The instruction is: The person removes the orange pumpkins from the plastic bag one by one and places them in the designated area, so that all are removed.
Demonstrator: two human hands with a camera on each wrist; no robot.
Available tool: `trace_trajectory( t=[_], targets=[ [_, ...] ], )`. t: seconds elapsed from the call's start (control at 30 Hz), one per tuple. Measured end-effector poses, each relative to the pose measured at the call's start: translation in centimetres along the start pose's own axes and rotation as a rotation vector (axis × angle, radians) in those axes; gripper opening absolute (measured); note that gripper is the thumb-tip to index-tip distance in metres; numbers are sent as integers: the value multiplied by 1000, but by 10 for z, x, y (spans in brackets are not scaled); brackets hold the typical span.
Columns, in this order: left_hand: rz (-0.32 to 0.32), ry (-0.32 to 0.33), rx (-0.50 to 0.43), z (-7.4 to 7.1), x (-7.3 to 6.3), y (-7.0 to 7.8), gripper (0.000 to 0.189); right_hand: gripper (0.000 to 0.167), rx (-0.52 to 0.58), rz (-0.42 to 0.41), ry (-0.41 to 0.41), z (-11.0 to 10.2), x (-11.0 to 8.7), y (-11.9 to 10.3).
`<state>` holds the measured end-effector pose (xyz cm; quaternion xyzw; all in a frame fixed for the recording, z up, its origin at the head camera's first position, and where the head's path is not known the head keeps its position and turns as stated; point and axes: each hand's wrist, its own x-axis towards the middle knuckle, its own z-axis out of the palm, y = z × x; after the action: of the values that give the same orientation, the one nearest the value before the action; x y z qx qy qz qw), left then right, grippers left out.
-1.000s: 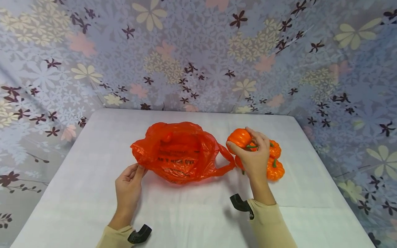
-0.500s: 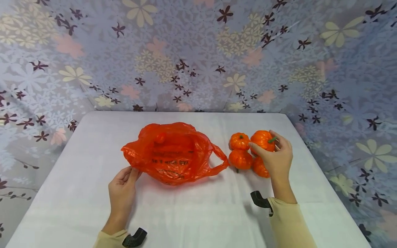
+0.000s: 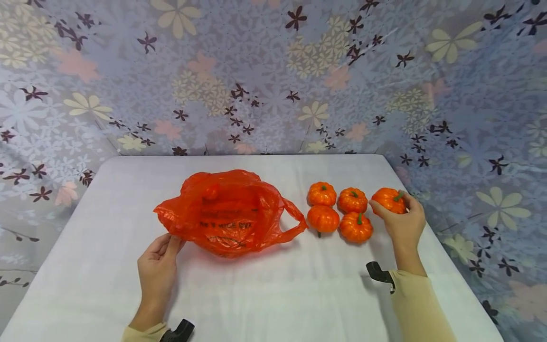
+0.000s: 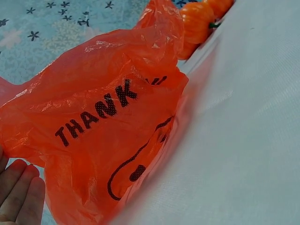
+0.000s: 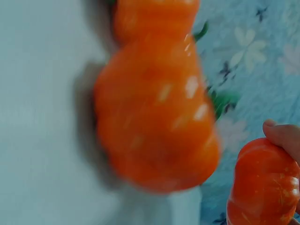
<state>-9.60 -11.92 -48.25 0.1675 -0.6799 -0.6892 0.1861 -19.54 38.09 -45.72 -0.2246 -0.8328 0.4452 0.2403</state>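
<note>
A crinkled red plastic bag [image 3: 231, 237] lies on the white table with its mouth spread and black print showing. My left hand [image 3: 155, 273] pinches the bag's left edge. Close up in the left wrist view, the word THANK runs across the bag [image 4: 112, 145], beside my left fingers [image 4: 29, 201]. My right hand [image 3: 406, 230] grips a small orange pumpkin [image 3: 386, 199] with a green stem, at the right end of a group of similar pumpkins [image 3: 356, 228]. In the right wrist view, the gripped pumpkin [image 5: 262, 187] is at lower right, with blurred pumpkins [image 5: 154, 117] beside it.
The white-covered table [image 3: 273, 294] meets a flower-patterned backdrop [image 3: 265, 85] at the back and sides. One loop handle [image 3: 295, 213] of the bag reaches right, close to the nearest pumpkins. A red lump [image 3: 211, 191] shows at the bag's back left.
My right hand has carried the pumpkin rightward and lowered it to the right end of the group. My left hand keeps its pinch on the bag; the whole view has shifted somewhat.
</note>
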Motion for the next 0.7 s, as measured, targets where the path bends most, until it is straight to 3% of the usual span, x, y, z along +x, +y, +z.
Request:
trace_trajectory(
  t=[0.13,0.33,0.57,0.7],
  targets=[
    [-20,14,23,0,1,1,41,90,-37,67,-30,2,17,18],
    [-41,26,29,-1,-1,0,38,91,-77,105,-84,12,31,43],
    [-6,9,-5,-1,-1,1,35,91,-132,23,-127,18,38,54],
    [15,16,-32,0,1,2,32,94,-125,27,-172,20,40,50]
  ],
)
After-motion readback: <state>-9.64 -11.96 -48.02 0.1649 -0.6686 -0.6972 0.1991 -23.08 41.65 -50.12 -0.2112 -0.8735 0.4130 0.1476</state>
